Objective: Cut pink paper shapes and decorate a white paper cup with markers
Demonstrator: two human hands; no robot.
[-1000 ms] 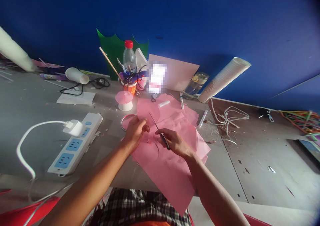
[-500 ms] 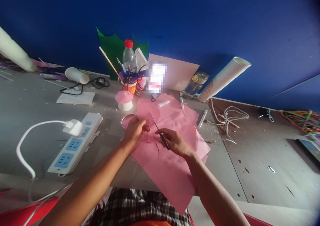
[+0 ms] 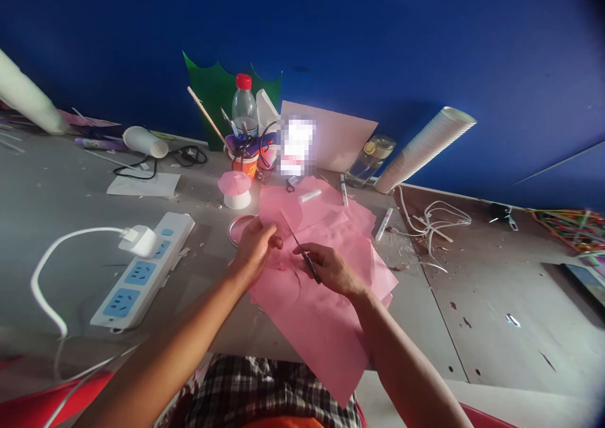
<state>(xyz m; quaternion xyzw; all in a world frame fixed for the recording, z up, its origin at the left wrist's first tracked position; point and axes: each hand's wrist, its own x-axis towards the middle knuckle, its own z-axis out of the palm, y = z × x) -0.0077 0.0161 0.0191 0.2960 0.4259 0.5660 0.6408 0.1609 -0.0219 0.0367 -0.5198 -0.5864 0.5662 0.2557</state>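
Observation:
My left hand (image 3: 254, 246) pinches a round piece of pink paper (image 3: 282, 209) and holds it up over the table. My right hand (image 3: 331, 269) is closed on a pair of small scissors (image 3: 299, 246), whose blades point up and left toward the paper's edge. Both hands hover above a loose pile of pink paper sheets (image 3: 326, 314) that hangs over the table's near edge.
A white power strip (image 3: 142, 270) with a plugged charger lies at left. A tape ring (image 3: 236, 229), a pink-topped spool (image 3: 235, 190), a water bottle (image 3: 244, 106), a tool cup (image 3: 246, 157), a jar (image 3: 368, 161), stacked paper cups (image 3: 425, 147), markers and white cables (image 3: 432, 223) crowd the back.

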